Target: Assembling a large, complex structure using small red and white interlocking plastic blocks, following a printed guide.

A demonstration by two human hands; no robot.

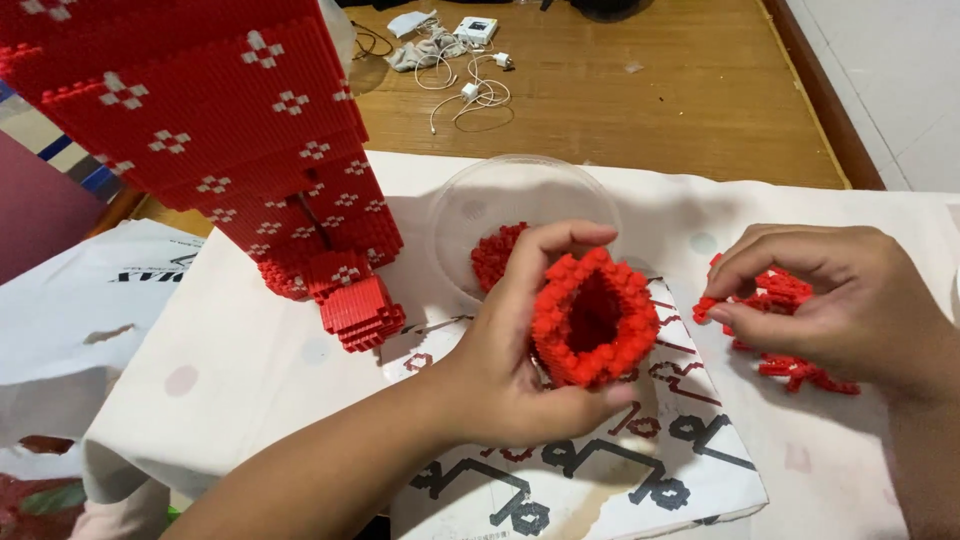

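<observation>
My left hand [510, 360] grips a hollow ring-shaped piece built of small red bricks [595, 315], its opening facing up toward me. My right hand [830, 295] rests over a loose pile of small red bricks [790, 330] on the white cloth, its thumb and forefinger pinched together on one small red piece at the pile's left edge. A tall red brick model with white flower patterns [250, 140] stands at the left, with a stepped red part at its foot.
A clear round plastic dish [470, 205] holding red bricks [495, 255] stands behind my left hand. A printed instruction sheet [620, 470] lies under the hands. White cables and chargers [460, 60] lie on the wooden floor beyond. A white plastic bag [70, 330] lies at the left.
</observation>
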